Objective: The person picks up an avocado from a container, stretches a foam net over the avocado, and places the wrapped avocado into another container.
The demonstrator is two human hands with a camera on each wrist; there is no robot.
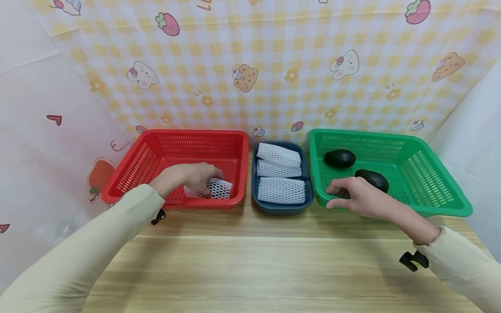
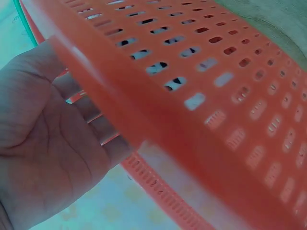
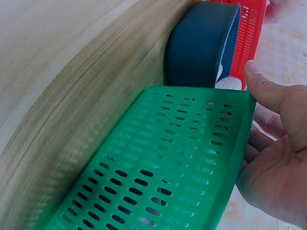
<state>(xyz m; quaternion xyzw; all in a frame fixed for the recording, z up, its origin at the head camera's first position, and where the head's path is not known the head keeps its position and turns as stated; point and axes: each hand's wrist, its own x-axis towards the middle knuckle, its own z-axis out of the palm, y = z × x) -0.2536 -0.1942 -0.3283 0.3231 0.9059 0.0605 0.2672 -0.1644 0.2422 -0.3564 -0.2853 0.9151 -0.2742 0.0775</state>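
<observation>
My left hand reaches into the red basket and holds a white foam net sleeve, its thumb on the near side and its fingers on the far side. A dark thing, apparently an avocado, shows through the mesh. At the near left corner of the green basket, my right hand has its fingers over the rim and its thumb apart from them. The right fingertips are hidden behind the basket wall in the right wrist view. Two dark avocados lie in the green basket, one just beyond the right hand.
Between the baskets stands a dark blue bin with several white foam net sleeves in it. All the containers stand on a wooden table. A checked yellow cloth hangs directly behind them.
</observation>
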